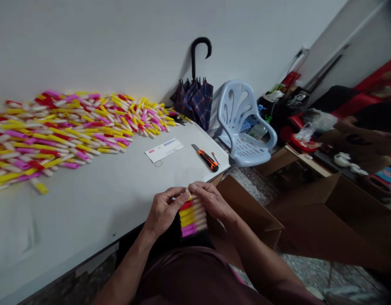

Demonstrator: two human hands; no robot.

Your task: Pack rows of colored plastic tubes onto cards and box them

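Both hands meet just off the table's front edge, at a bundle of pale sticks with red, yellow and pink ends (188,218). The sticks lie side by side in a stack. My left hand (163,209) closes on the bundle's upper left, thumb and fingers pinched together. With bent fingers, my right hand (210,199) grips its upper right. The fingertips of both hands nearly touch at the top, over something small and whitish that is too blurred to name. A large heap of similar coloured sticks (87,127) covers the left and back of the table.
On the white table (128,190) lie a printed card (163,150), an orange and black utility knife (206,159) and a rubber band (158,163). A plaid umbrella (195,99) leans on the wall beside a light-blue plastic chair (243,123). Open cardboard boxes (329,220) stand at right.
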